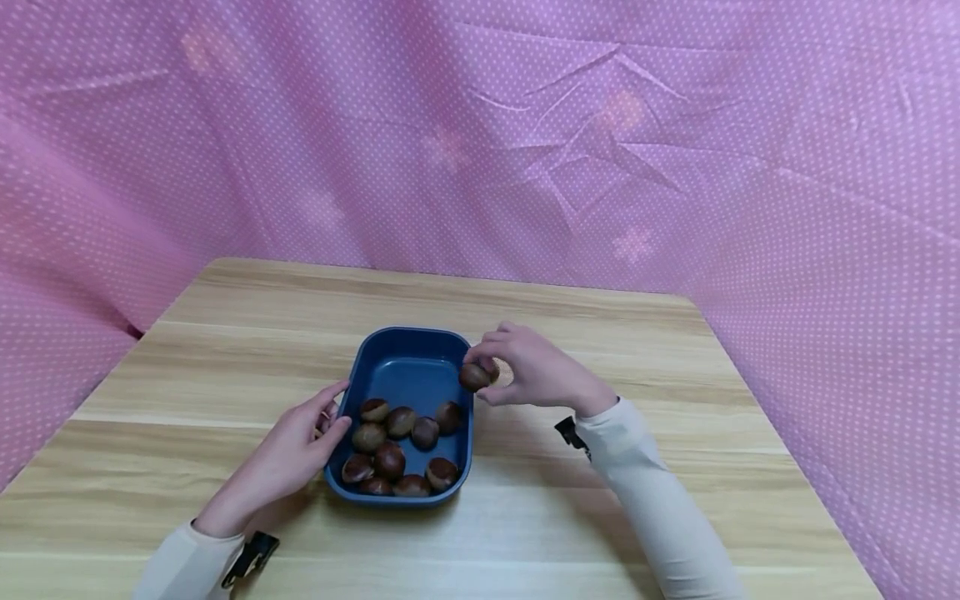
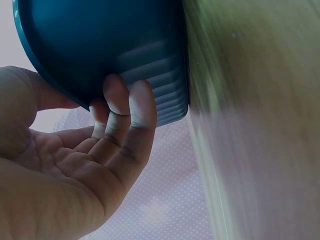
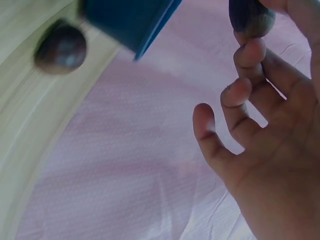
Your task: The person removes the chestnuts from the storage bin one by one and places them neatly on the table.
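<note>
Left grip (image 1: pixel 291 443): wrist view reveals ribbing (image 2: pixel 166 81)

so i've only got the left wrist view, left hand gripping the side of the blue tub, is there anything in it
Observer: Yes, several brown chestnuts are inside the tub.
Operator: ok which end are they at
Observer: The head view shows them toward the near end.
Operator: and what's the other hand up to
Observer: The right hand is at the tub's right side, pinching a chestnut.
</note>
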Available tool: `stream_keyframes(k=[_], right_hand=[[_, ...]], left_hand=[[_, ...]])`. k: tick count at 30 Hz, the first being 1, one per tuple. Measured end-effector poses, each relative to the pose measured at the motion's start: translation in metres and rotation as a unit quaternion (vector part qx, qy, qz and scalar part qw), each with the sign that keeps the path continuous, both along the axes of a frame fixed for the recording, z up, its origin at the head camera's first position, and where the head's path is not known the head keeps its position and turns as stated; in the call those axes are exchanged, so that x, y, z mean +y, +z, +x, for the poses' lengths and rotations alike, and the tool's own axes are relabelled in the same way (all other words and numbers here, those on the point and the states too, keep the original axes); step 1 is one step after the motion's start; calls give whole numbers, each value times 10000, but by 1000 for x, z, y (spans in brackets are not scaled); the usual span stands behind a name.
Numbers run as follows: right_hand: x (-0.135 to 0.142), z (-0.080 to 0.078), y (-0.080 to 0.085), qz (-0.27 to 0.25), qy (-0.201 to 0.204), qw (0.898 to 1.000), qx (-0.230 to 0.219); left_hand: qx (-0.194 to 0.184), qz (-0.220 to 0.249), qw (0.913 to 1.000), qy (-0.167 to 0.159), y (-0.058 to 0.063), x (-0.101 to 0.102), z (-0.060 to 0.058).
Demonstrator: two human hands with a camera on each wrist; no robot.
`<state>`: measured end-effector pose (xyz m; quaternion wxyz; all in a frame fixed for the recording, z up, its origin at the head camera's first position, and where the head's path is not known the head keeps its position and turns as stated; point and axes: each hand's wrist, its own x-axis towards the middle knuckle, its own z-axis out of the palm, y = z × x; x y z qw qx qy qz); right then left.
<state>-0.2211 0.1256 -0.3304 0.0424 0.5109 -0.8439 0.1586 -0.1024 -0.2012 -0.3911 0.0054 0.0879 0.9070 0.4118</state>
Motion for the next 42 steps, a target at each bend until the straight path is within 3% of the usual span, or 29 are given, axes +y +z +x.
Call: stream_keyframes(k=[6,15,20,32,42], right_hand=[[22,-9,-5,-226,-662,9972,-278],[43,-23,-15,-472,-1101,9925,-250],[50,-30,-21,-462,-1393,9880,-474],[53,-47,-43,-206,-1706,9793,-1069],[51,-52,-55,133,-1828,9721,-1464]], left_hand=[[77,-19,10000,-12,0,-1,0],[32,39,10000,-23,2,-1,1],[9,48,10000,-25,2,-2,0],[-11,50,10000,-12,1,-4,0],[-95,15,10000,-15,0,-5,-2]])
